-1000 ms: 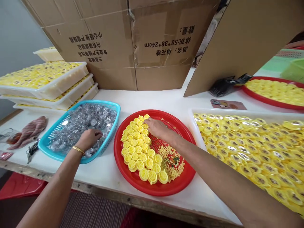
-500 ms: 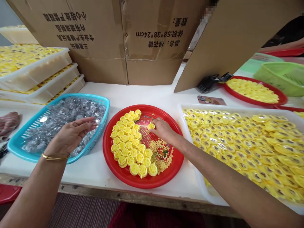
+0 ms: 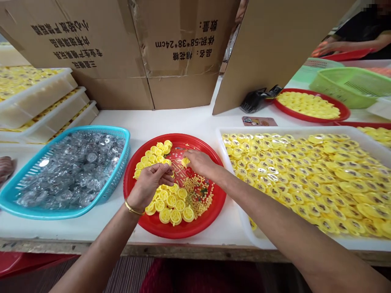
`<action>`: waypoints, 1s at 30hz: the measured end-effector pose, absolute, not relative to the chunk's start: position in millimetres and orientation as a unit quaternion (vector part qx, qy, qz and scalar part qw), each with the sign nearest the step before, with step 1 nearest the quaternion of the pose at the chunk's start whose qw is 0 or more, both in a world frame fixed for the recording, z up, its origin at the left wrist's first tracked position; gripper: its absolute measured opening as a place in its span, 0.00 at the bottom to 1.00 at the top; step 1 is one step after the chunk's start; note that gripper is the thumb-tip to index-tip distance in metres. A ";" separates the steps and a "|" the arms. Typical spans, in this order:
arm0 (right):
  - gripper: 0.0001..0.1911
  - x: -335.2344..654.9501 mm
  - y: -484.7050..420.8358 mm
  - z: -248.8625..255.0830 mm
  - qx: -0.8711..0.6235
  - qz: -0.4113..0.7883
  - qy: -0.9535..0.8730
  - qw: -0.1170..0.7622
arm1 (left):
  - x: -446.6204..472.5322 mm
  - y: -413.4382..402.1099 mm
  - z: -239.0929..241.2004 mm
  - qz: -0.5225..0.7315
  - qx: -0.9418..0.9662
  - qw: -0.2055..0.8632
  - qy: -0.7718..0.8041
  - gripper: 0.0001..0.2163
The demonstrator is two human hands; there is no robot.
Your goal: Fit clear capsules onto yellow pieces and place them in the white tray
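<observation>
on the white table (image 3: pixel 183 119), toward the far edge of the red tray (image 3: pixel 180 232), a yellow cup (image 3: pixel 185 162) was pinched by the right hand (image 3: pixel 200 162); the left hand's (image 3: pixel 152 180) hold could not be told; packed cups (image 3: pixel 175 215) might be toppled by a lowered wrist.

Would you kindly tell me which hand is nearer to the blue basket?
Left hand, over the red tray, right of the blue basket; the right hand is farther across the tray.
</observation>
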State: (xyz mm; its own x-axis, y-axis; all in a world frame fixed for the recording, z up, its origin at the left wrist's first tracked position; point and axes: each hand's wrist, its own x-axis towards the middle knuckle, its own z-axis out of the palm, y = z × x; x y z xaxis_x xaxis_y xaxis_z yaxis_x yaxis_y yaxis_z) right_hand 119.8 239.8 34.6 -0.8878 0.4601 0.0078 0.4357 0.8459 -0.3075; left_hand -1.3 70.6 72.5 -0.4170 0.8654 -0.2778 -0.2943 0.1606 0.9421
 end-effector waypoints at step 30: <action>0.16 185.1 191.0 53.6 -0.387 0.382 -0.799 0.258 | 35.9 97.5 53.4 0.327 0.637 0.123 0.687 0.13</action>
